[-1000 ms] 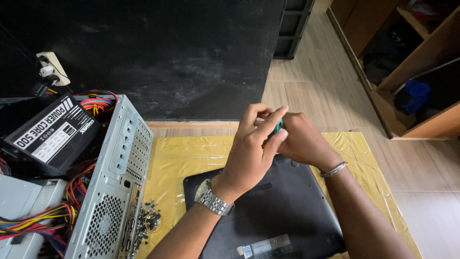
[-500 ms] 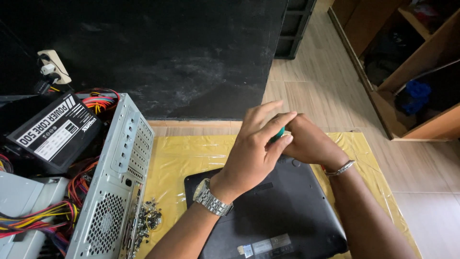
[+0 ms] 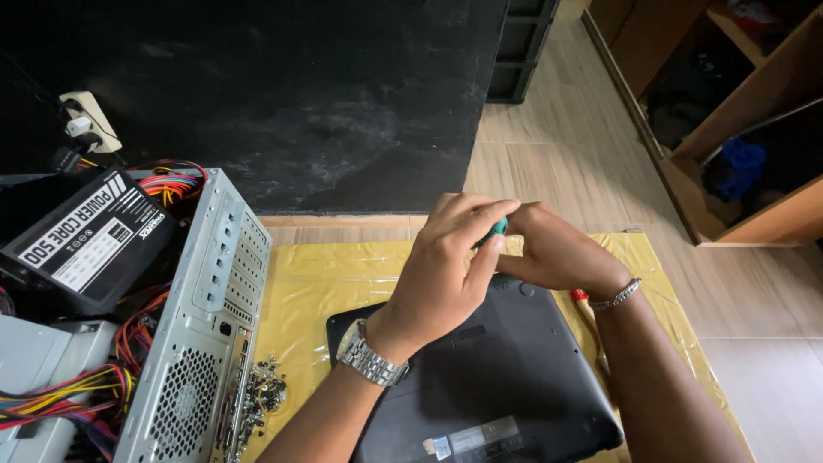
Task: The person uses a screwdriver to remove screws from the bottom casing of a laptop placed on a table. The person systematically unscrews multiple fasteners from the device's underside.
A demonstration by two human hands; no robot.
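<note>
Under both hands lay the black laptop (image 3: 514, 377), base up, stiff and probably smooth enough to slide on the yellow plastic sheet (image 3: 343, 266); it looked best held by its edges. Left of the grip stood a grey computer case (image 3: 201, 343) and loose screws (image 3: 266, 394). The left hand (image 3: 450, 274) and right hand (image 3: 557, 253) were closed together around a small teal-handled tool (image 3: 495, 230), light and rigid, above the laptop's far edge.

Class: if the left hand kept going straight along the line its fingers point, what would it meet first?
The left hand points up-right; its fingertips already touch a teal tool handle, with the right hand directly behind it. Depth is unclear.
</note>
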